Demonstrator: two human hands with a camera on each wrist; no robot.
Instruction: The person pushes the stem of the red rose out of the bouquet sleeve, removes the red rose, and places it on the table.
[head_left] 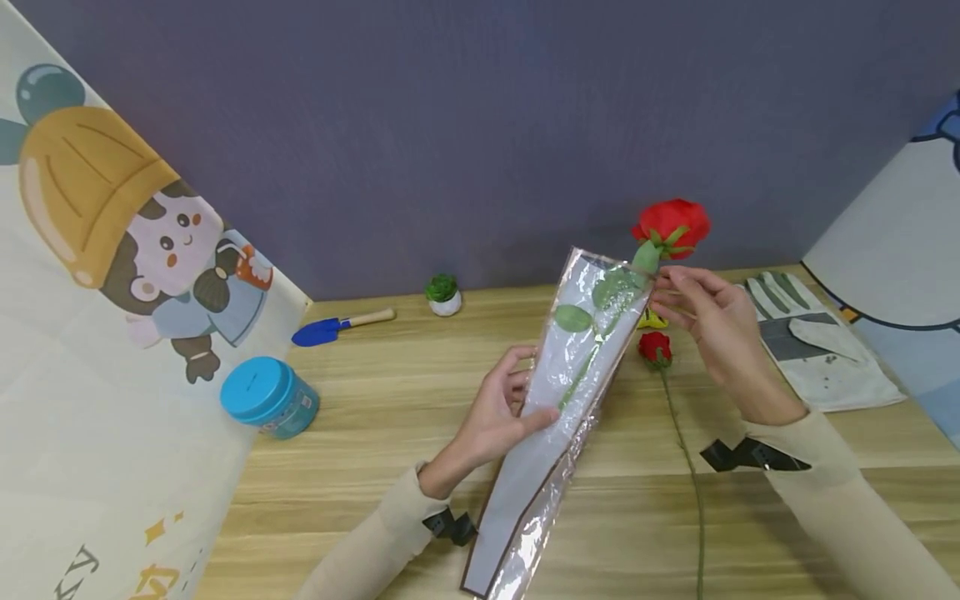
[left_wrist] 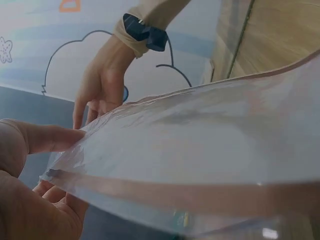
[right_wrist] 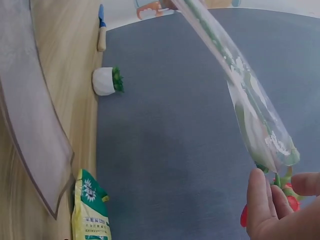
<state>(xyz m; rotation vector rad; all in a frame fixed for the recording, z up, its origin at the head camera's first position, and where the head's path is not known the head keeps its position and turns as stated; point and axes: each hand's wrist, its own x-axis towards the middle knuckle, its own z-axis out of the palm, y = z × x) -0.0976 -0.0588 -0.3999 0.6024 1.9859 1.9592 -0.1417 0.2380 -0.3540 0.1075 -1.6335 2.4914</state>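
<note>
Red artificial rose (head_left: 671, 223) lodged in a clear tapered plastic sleeve (head_left: 558, 392), raised above the wooden table (head_left: 390, 417).

The sleeve's middle is gripped by the left hand (head_left: 498, 412) for steadiness; its mouth and the stem are pinched by the right hand (head_left: 716, 329), apparently for alignment.

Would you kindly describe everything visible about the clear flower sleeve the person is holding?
The flower sleeve is a long tapered wrapper of clear glossy film with a brownish border, wide at its open top and narrowing toward the person. It is held tilted above the wooden table. A red rose sits in it, green stem and leaves showing through, bloom protruding above. The left hand grips its middle; the right hand pinches its top edge near the bloom.
</note>
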